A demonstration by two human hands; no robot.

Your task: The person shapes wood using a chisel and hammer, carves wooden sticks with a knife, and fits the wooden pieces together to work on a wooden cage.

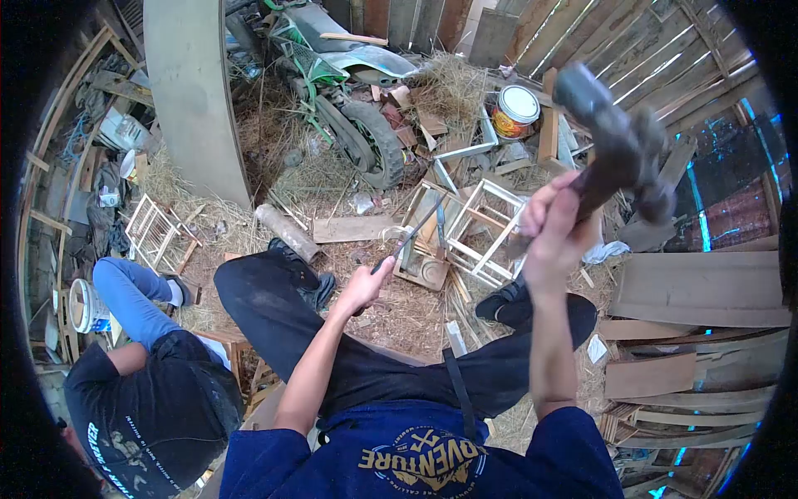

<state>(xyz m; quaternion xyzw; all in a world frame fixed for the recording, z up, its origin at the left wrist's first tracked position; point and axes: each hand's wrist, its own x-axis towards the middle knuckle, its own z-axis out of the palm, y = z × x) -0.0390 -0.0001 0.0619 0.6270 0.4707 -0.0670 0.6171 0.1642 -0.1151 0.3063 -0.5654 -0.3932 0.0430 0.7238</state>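
My left hand [366, 289] is closed around the dark handle of a long thin metal tool [407, 241], whose shaft points up and away; I cannot tell its exact kind. Raised at the right, my right hand [553, 220] grips a hammer [611, 154] by its handle. Motion blurs the hammer's dark head, which is high and close to the camera. Beyond the thin tool, a wooden box-like frame [422, 270] lies on the ground between my feet. A pale slatted wooden frame [482, 233] rests beside it, below my right hand.
Another person [154, 407] sits at my left. A plank [357, 229] and a log [287, 233] lie on the straw-covered ground. Farther back are a motorbike [357, 125] and a paint bucket [516, 112]. Boards [702, 287] are stacked along the right wall.
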